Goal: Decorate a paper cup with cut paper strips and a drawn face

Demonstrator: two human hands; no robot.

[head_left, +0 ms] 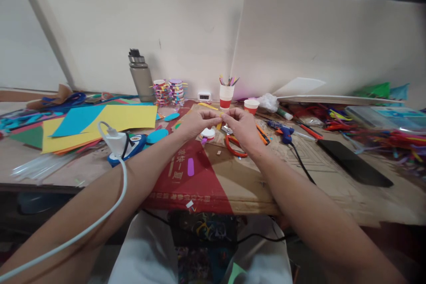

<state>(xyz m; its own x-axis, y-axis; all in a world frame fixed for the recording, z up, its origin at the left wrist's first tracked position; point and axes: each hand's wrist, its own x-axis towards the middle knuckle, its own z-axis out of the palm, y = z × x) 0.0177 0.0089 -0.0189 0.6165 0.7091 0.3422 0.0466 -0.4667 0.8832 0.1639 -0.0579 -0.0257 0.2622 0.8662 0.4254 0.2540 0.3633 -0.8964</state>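
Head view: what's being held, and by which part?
A small yellow piece, pinched from either side by fingertips of the left hand and the right hand; too small to identify further.

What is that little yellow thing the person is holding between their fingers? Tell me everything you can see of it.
The yellow piece is a small, thin-looking scrap in plain bright yellow; whether paper or foam I cannot tell. The left hand and right hand pinch it from either side, and their fingertips hide most of it. It is held above the cardboard sheet, near a white tape roll.
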